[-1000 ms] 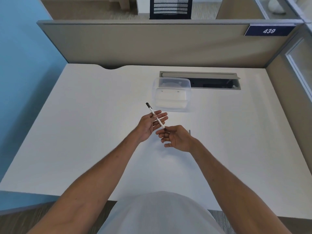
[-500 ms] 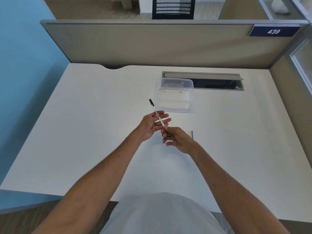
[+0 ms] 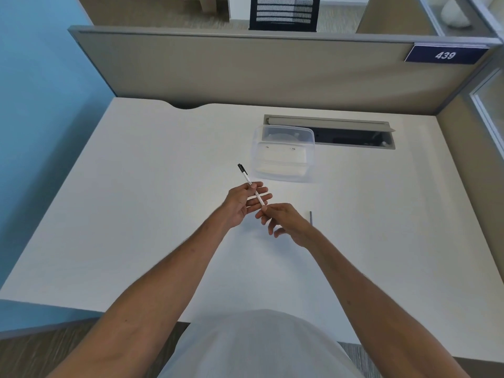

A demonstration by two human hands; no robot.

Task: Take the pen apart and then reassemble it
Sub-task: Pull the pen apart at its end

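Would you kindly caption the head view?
Both hands, left hand and right hand, hold a white pen above the desk.

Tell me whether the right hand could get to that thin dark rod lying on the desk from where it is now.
Probably yes. The thin dark rod lies bare on the white desk just beyond the right hand, nothing between them. But that hand's fingers are pinching the pen end, so they must let go first.

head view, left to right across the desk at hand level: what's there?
left hand → pen → right hand → thin dark rod lying on the desk, apart from both hands.
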